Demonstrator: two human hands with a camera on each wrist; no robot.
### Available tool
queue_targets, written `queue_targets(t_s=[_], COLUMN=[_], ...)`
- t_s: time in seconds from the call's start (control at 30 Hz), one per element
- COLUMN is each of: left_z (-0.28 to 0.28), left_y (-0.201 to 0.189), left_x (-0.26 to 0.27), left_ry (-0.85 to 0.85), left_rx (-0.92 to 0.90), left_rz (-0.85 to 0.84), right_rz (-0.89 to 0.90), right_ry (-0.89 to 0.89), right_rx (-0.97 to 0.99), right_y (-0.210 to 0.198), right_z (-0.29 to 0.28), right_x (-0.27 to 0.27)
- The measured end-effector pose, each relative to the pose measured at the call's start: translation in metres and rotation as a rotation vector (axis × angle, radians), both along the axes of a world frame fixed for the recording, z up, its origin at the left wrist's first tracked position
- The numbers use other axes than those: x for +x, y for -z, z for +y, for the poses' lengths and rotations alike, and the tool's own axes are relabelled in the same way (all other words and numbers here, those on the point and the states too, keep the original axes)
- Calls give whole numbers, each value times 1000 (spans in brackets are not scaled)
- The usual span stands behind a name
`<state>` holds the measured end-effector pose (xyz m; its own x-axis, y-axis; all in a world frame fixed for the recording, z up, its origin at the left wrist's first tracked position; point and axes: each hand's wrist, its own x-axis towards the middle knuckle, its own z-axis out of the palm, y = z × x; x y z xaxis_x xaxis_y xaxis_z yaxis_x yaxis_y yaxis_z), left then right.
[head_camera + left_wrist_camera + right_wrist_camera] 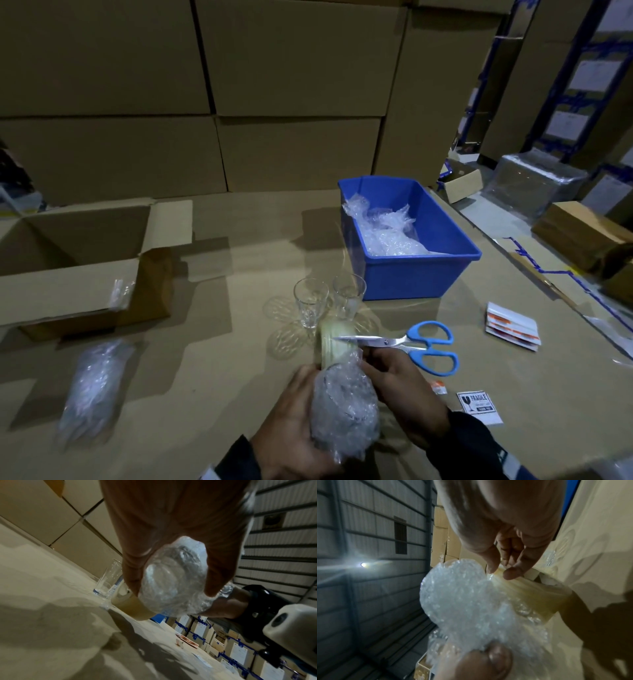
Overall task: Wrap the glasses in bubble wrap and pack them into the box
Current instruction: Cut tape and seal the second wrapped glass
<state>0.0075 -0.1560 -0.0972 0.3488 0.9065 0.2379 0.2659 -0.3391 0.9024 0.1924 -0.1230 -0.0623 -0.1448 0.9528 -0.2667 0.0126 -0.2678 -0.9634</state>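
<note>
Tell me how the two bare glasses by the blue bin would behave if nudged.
The bare glasses stand upright on narrow bases, so a sideways nudge would probably tip them rather than slide them. They stand close together by the tape roll, so one could knock the other. Thin clear walls suggest they are fragile and light.

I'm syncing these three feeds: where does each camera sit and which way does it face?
Head: worn high, looks down at table, both hands, dark sleeves.
Left wrist: looks along left hand gripping wrapped glass; right forearm behind.
Right wrist: looks along right hand pinching tape from tape roll; left thumb below.
Shared: all show wrapped glass and tape roll.
</note>
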Motion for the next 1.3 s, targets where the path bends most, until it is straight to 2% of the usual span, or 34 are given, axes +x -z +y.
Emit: queue_targets(t_s=[0.13, 0.2, 0.33, 0.37, 0.47, 0.5, 0.53, 0.6, 0.67, 0.73, 0.87, 0.97, 1.03, 1.2, 1.3], left_z=[2, -4, -3, -2, -1, -1, -1, -1, -1, 1, 1, 1, 1, 2, 3], left_y=[15, 18, 19, 19, 20, 20, 20, 23, 19, 21, 20, 15, 14, 14, 10], left_x=[-3, -2, -3, -3, -6, -5, -6, -6, -6, -7, -8, -6, -7, -8, -7], left_ry=[-41, -62, -98, -94, -78, -72, -59, -57, -73, -71, -66, -27, -28, -74, -76], left_rx=[-17, -29, -63, -54, -89, -100, -112, -101, -82, -88, -81, -53, -51, -42, -3], left_rz=[-9, 46, -46, -98, -145, -131, -120, -88, -45, -16, 34, 53, 41, 20, 52], right_rz=[1, -18, -273, -351, -780, -915, -1022, -1163, -1198, -1198, -1363, -1414, -1437, -1507, -1570], right_ry=[-84, -140, -252, -193, 105, 113, 68, -33, -72, -163, -438, -504, -448, -124, -27], right_rx=[-16, 17, 91, 174, 713, 814, 835, 737, 618, 587, 481, 445, 532, 1088, 1240], right_y=[0, -6, -19, -23, -34, -36, -37, -34, -35, -36, -42, -46, -46, -23, -10], right_z=[-4, -8, -26, -31, -29, -25, -20, -10, -3, 3, 19, 25, 22, 1, -2], right_x=[2, 6, 23, 29, 57, 64, 70, 81, 87, 92, 93, 94, 93, 88, 91])
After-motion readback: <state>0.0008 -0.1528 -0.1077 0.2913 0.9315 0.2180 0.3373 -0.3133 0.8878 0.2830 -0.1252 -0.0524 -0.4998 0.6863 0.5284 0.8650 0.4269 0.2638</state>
